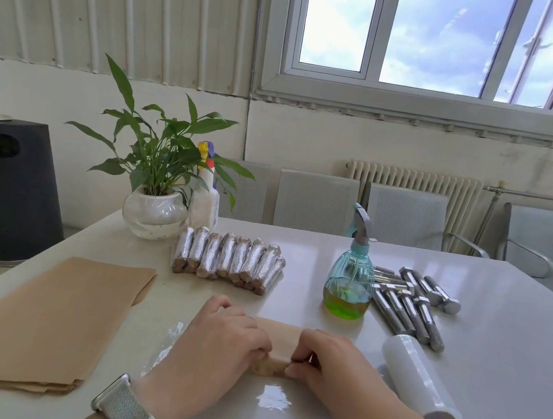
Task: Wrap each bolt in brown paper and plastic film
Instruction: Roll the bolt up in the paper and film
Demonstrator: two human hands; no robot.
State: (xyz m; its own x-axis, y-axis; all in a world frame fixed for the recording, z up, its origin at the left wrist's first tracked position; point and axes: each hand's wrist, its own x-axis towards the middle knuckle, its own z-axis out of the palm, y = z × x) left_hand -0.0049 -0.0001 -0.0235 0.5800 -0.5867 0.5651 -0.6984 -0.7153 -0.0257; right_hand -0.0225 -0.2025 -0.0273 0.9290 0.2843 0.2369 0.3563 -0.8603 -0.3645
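I see both hands low on the white worktop (495, 337). My left hand (219, 337) and right hand (330, 363) curl their fingers round a bolt rolled in brown paper (278, 350), pinching it from either end, near the front edge. A sheet of plastic film (166, 345) seems to lie beneath it, though glare blurs its outline. The film roll (421, 381) lies just right of my right hand. Bare bolts (412, 304) lie behind a green spray bottle (349, 279). Wrapped bolts (228, 259) sit stacked further back, and a stack of brown paper sheets (38, 323) lies at left.
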